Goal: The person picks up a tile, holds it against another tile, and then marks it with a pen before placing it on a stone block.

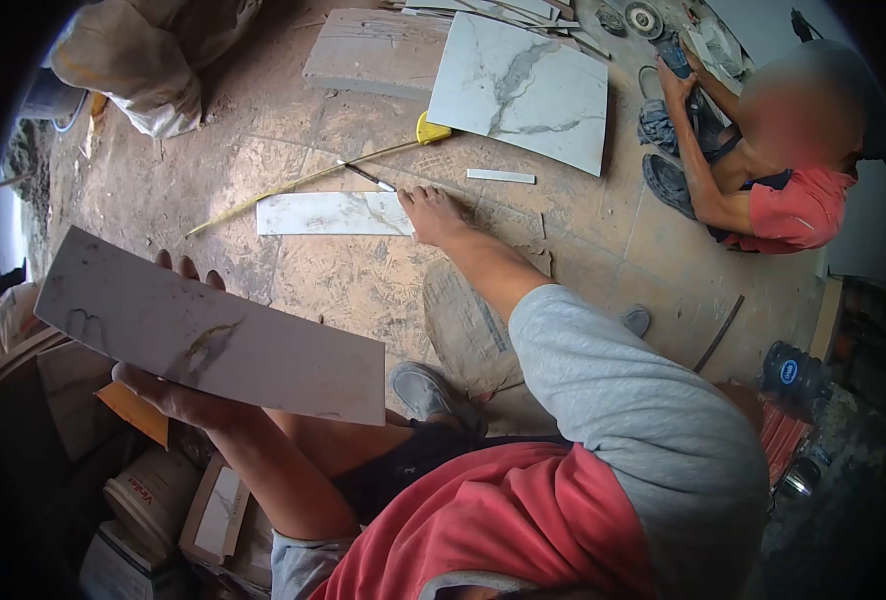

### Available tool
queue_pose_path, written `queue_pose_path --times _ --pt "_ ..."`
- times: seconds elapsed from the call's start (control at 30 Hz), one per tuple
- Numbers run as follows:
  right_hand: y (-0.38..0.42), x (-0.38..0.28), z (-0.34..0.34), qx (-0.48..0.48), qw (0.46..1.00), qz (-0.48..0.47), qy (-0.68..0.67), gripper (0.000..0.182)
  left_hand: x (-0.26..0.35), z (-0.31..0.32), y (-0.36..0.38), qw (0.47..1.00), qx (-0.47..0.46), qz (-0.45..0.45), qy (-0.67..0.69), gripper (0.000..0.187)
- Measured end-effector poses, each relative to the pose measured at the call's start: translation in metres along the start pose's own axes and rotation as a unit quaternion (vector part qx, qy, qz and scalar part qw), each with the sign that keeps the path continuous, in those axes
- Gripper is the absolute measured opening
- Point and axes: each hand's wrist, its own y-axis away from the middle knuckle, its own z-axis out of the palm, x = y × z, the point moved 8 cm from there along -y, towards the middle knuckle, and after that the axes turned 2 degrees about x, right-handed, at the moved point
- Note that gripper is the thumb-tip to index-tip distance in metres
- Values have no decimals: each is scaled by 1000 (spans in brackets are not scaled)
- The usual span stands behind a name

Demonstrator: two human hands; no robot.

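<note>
At nine o'clock, a broad tile (213, 325) is gripped edge to edge by the fingers of the left hand (161, 392), seemingly for balance. At ten, a marbled strip (328, 214) is apparently steadied on the floor (318, 285) by the right hand (433, 213); whether its fingers are closed cannot be told. The tile's long axis is aimed ten-to-four, the strip's nine-to-three.

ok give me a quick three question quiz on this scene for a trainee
1. Which of the wearer's hands holds the raised tile piece?
2. True or false: the yellow tape measure is extended across the floor.
3. Pick one: the right hand is at one end of a) a bucket, b) the narrow tile strip, c) a sandal.

Key: 1. The left hand; 2. True; 3. b
</note>
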Motion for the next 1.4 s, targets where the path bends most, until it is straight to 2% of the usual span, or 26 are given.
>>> queue_pose_path --times 0.03,0.1,0.17,0.3,0.43,0.5,0.57,0.67,0.7,0.77,0.8,0.83,0.87,0.9,0.97,1.03,1.1,1.2,1.27,1.3,1.37,1.4 --pt "-1 0 -3 1 1000 -17 20 81 -2 2 -3 1000 10 -3 -6 99" --pt "7 4 -22 16 997 -57 50 80 -7 1 -9 1000 15 2 -1 98" --pt "18 9 -32 -45 999 -5 -2 84 -12 0 -10 1000 21 -14 -4 97" --pt "28 -29 -19 -65 997 -29 6 89 -10 7 -9 997 51 19 -64 93" --pt "29 -61 18 -5 999 -28 -24 90 -6 3 2 997 57 18 -54 94" --pt "26 -54 23 45 998 38 11 89 0 3 9 997 55 28 -51 94" --pt "23 -52 29 42 999 18 12 89 7 -1 20 996 75 35 -35 94" --pt "21 -55 11 -37 999 -1 -5 91 14 -1 26 992 96 59 -59 93" --pt "21 -56 -2 -33 999 -11 -3 91 17 -1 27 991 99 69 -59 93" --pt "24 -55 -15 -84 993 -13 -79 89 18 -3 30 991 98 70 -59 95" --pt "30 -55 -27 -96 984 -20 -149 82 21 -8 33 989 107 80 -58 95" --pt "35 -50 -37 -97 985 -34 -142 82 19 -10 32 993 95 65 -39 96" --pt "47 -45 -36 -202 915 14 -349 82 21 -11 30 995 84 54 -22 96" --pt "70 -49 -38 -305 787 68 -532 81 29 -14 32 993 98 66 -23 96" --pt "120 -37 -71 -334 733 87 -586 80 35 -6 36 993 103 49 8 99" --pt "178 -28 -127 -361 729 79 -576 79 46 5 43 993 109 34 35 101" --pt "229 -20 -199 -342 717 87 -601 83 74 22 52 992 111 34 54 103" --pt "291 -16 -320 -323 755 72 -566 89 114 91 71 980 68 -23 188 105" --pt "323 -15 -425 -241 825 55 -508 90 156 141 80 973 55 -31 220 104" --pt "338 -14 -464 -241 829 54 -502 90 175 169 83 967 33 -48 248 104" --pt "355 -9 -565 -108 913 -80 -384 95 217 213 88 969 21 -48 242 103" --pt "365 -7 -608 -101 927 -78 -352 95 235 234 91 969 13 -68 236 104"
